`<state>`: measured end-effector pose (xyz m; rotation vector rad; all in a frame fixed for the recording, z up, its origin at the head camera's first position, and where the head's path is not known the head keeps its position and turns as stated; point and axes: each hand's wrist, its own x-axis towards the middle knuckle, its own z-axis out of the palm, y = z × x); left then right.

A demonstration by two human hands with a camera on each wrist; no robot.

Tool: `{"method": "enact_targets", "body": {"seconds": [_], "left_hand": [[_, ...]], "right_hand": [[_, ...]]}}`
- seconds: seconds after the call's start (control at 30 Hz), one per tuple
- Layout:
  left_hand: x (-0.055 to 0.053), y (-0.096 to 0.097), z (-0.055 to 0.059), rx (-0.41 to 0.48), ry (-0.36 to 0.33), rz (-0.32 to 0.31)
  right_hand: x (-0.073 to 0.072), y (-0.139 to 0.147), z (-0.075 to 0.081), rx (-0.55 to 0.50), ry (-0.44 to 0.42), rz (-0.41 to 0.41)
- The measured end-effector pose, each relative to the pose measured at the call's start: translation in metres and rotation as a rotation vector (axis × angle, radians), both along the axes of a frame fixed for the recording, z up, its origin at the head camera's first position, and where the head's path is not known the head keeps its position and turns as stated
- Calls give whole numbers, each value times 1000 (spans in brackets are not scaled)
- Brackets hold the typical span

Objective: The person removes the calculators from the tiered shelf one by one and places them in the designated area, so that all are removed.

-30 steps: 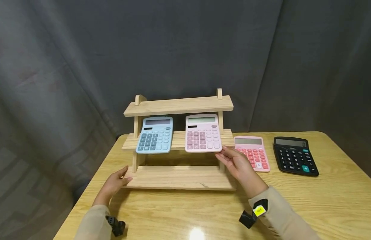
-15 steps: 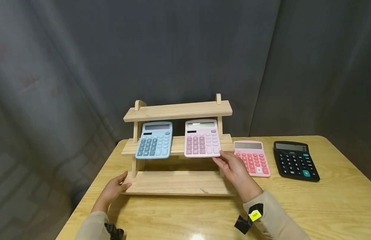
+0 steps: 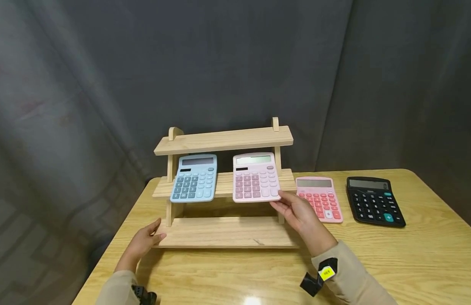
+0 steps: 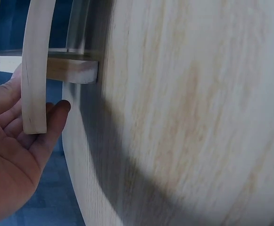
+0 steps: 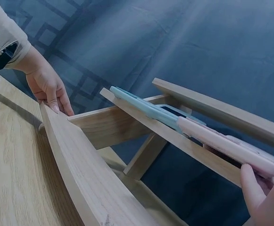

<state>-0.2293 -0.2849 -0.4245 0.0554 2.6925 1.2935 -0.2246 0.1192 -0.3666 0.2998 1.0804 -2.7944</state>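
Observation:
A three-tier wooden shelf (image 3: 224, 233) stands on the table. On its middle board a blue calculator (image 3: 195, 178) leans at the left and a pale pink calculator (image 3: 256, 178) at the right, both tilted back with keys facing me. My right hand (image 3: 301, 215) pinches the pale pink calculator's lower right corner; the right wrist view shows thumb and finger on either side of that calculator's edge (image 5: 228, 145). At the bottom board's left end, my left hand (image 3: 141, 241) holds the wood, and in the left wrist view its fingers wrap around the board end (image 4: 35, 94).
Right of the shelf a brighter pink calculator (image 3: 315, 184) lies on the table (image 3: 422, 254), partly behind my right hand. Farther right is a black calculator (image 3: 374, 201). A grey curtain (image 3: 235, 63) hangs behind the table.
The head view has tilted a little, so the scene sits slightly lower and farther left. Both hands keep their places on the shelf and the pale pink calculator.

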Motion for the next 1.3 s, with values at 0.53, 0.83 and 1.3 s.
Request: {"method": "enact_targets", "body": {"seconds": [0.53,0.83,1.3], "left_hand": [[1,2,3,-15,22,1],[0,0,6,-65,31,-20],[-2,-1,5,-47,16,-21]], "right_hand": [[6,-2,-1,88,86,54],[28,11,-1,115,118,81],[54,31,-13,86,268,151]]}}
